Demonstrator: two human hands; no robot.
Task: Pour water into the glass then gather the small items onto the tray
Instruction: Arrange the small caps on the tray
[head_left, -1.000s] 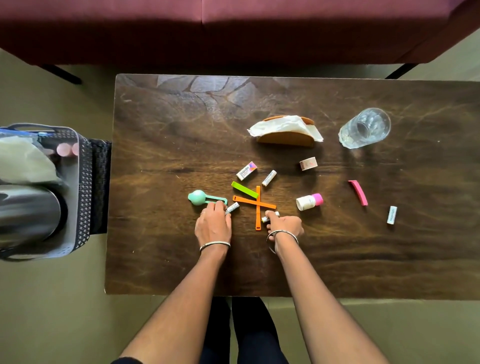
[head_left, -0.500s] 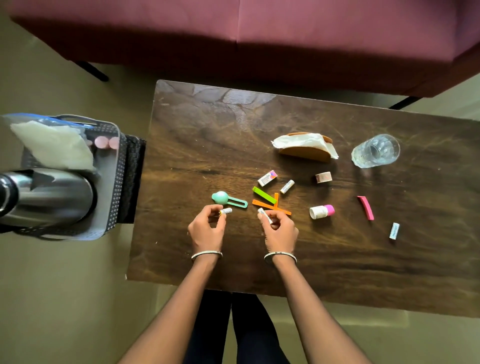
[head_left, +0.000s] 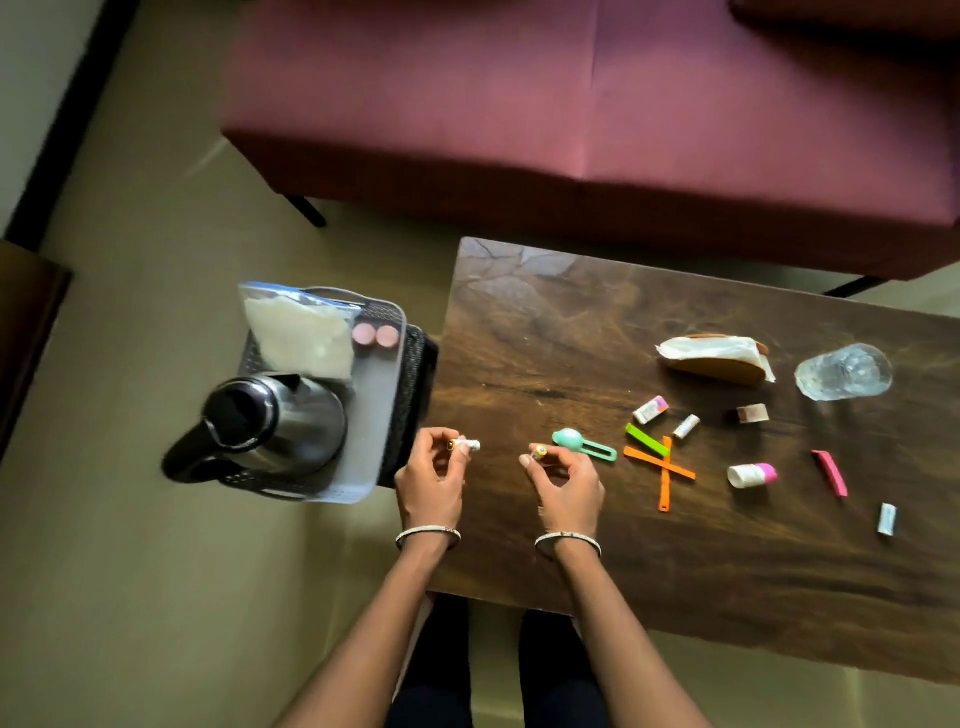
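My left hand (head_left: 430, 480) pinches a small white battery (head_left: 466, 445) above the table's left edge, close to the grey tray (head_left: 375, 415). My right hand (head_left: 565, 486) holds a second small battery (head_left: 538, 452) just left of the mint scoop (head_left: 582, 442). The tray stands on a stool left of the table and carries a steel jug (head_left: 270, 426), a white bag (head_left: 298, 338) and two pink discs (head_left: 375, 335). The glass (head_left: 842, 371) with water stands at the far right of the wooden table (head_left: 571, 338).
Small items lie scattered on the table: orange strips (head_left: 662, 470), a green strip (head_left: 647, 439), a pink-capped bottle (head_left: 751, 474), a pink clip (head_left: 829, 473), a small box (head_left: 650, 409), two white tubes and a brown block (head_left: 752, 413). A napkin holder (head_left: 717, 358) sits behind them. A maroon sofa (head_left: 571, 114) is beyond.
Both hands lifted a battery each off the table and moved left toward the tray. The view swung left, bringing the tray and jug further into frame.
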